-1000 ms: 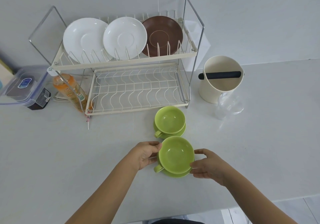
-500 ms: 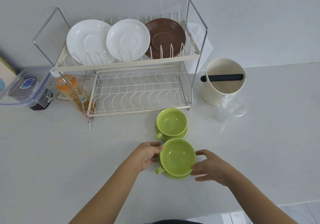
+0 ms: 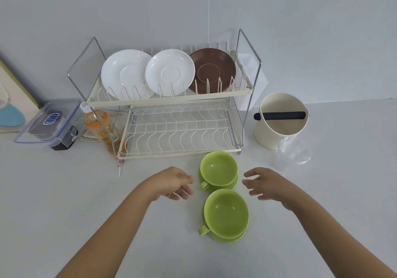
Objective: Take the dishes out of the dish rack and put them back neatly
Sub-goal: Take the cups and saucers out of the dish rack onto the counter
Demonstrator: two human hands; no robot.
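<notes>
Two green cup-and-saucer sets are seen out of the dish rack [image 3: 171,110] and standing on the surface [image 3: 64,191], in a line running from the rack's front edge toward the near edge: the far green cup [image 3: 218,168] sits on its saucer [image 3: 233,184] just in front of the lower tier, and the near green cup [image 3: 226,212] sits on its own saucer [image 3: 236,238] just behind it, the two sets close together but seemingly not touching. The lower tier of the rack is seen without dishes. On the upper tier three dishes are stood on edge in the slots: a white plate [image 3: 124,73] toward the left end, a white saucer [image 3: 169,72] in the middle, and a brown saucer [image 3: 212,70] toward the right end. The unloading is therefore judged only partly done; the upper tier is judged yet to be emptied, and everything is yet to be put back in order. The left hand [image 3: 174,183] is held above the surface just left of the far cup, palm down, its fingers loosely curved and gripping nothing. The right hand [image 3: 266,184] is held just right of the same cup, its fingers spread, relaxed and likewise empty. Both forearms are stretched forward from the near edge, so the far set is flanked by the hands without being touched.
</notes>
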